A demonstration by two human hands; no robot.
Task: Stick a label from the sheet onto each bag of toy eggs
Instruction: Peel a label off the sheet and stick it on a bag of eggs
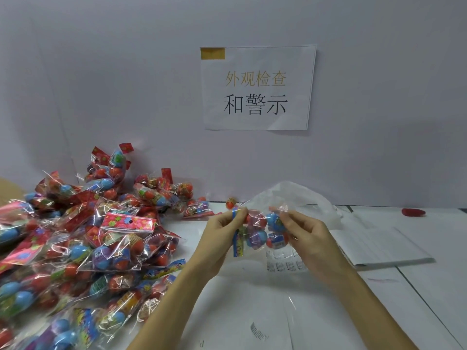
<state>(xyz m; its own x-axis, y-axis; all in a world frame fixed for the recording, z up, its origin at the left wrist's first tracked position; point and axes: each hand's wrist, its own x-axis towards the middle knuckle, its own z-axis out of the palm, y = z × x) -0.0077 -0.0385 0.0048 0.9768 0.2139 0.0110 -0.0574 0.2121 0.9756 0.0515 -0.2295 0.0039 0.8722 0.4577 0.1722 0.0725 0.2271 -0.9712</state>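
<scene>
Both hands are up over the middle of the white table [429,248], holding one clear bag of toy eggs [262,231] between them. The left hand [222,233] pinches the bag's blue header end with curled fingers, and the right hand [308,236] pinches the opposite end, so the bag hangs stretched between the two, just above the tabletop. Blue and red eggs show through the plastic. Directly beneath the bag lies the label sheet [285,263], its rows of small printed labels partly visible. Along the table's left edge a big heap of bagged eggs [83,248] spreads from the back wall toward the near corner. A loose plastic bag [303,195] lies crumpled near the back edge, and a stack of white paper [379,246] rests to the right of the hands. A printed sign [257,88] hangs on the wall behind.
</scene>
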